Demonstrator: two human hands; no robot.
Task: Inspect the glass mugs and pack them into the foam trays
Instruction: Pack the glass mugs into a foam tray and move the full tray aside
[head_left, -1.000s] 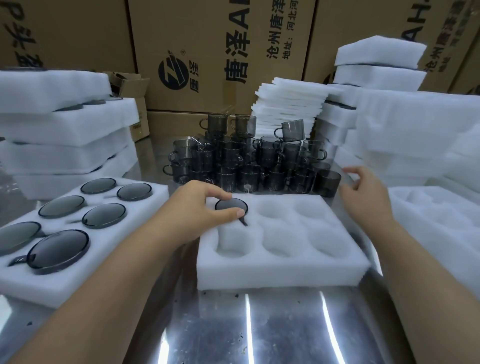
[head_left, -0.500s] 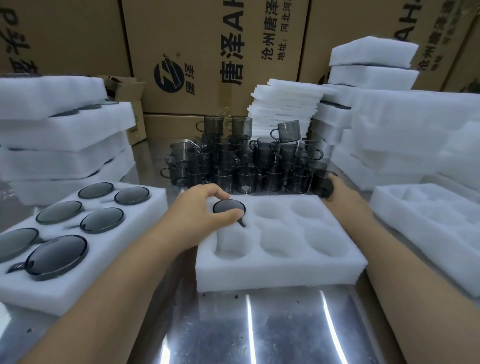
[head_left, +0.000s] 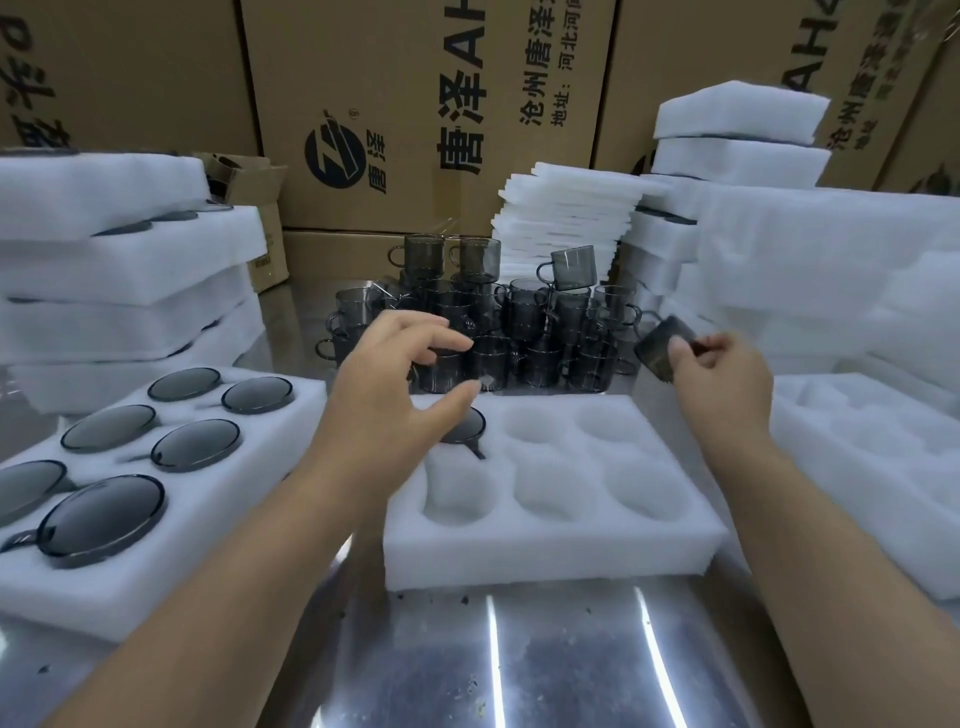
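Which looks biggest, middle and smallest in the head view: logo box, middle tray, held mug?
1. logo box
2. middle tray
3. held mug
The box sits farthest yet looks biggest.

I'm at a packing station in a warehouse. Printed cardboard boxes (head_left: 415, 104) wall me in. Foam trays (head_left: 119, 260) are stacked beside piled glass mugs (head_left: 483, 322) on my steel table (head_left: 519, 665).

The glass mugs (head_left: 483, 332) at twelve o'clock are showing smoky grey, like the mug (head_left: 653, 353) at two o'clock. The foam tray (head_left: 545, 556) is looking plain white. The cardboard boxes (head_left: 363, 62) are showing tan with black lettering; the table (head_left: 415, 665) at six o'clock is gleaming silver.
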